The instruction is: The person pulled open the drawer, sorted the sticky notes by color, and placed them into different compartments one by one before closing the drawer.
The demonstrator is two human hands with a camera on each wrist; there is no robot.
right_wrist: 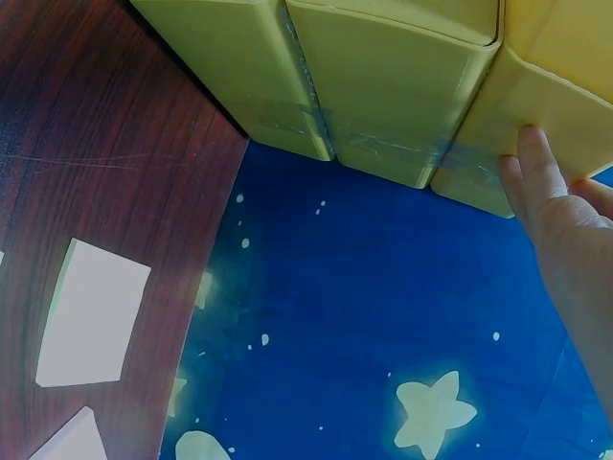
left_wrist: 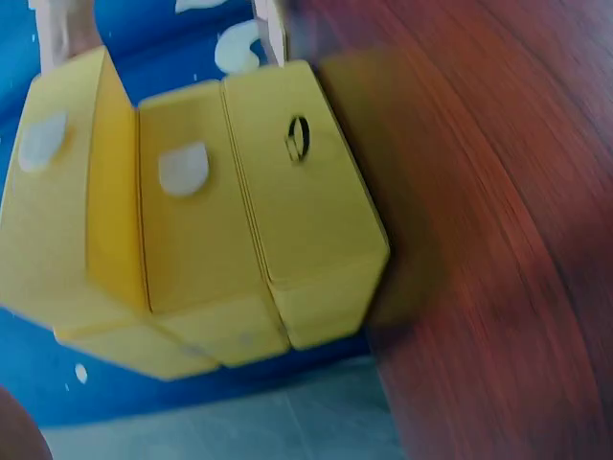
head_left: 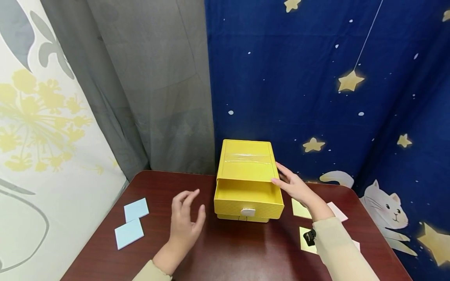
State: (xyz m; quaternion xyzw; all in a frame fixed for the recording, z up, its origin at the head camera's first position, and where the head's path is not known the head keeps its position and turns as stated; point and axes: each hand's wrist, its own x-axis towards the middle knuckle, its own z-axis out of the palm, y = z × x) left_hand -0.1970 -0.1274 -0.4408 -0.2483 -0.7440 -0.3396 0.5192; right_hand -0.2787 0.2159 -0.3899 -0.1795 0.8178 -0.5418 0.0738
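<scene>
A yellow cabinet of three stacked drawers [head_left: 247, 158] stands near the table's far edge. Its top drawer [head_left: 225, 207] is pulled out, with a white tab [head_left: 248, 212] on its front; the visible inside is bare yellow. In the left wrist view, the middle drawer [left_wrist: 230, 240] also has a white tab and the bottom drawer [left_wrist: 316, 211] a black loop; both are closed. My right hand [head_left: 299, 191] rests against the cabinet's right side, fingers extended, thumb by the top front edge. My left hand [head_left: 184, 224] hovers left of the drawer, fingers loosely bent, holding nothing.
Two light blue paper squares [head_left: 129, 233] lie at the left of the dark red table [head_left: 225, 253]. At the right are yellow squares [head_left: 299, 209] and pink ones [head_left: 338, 211], partly behind my right forearm. Curtains [head_left: 246, 78] hang directly behind the cabinet.
</scene>
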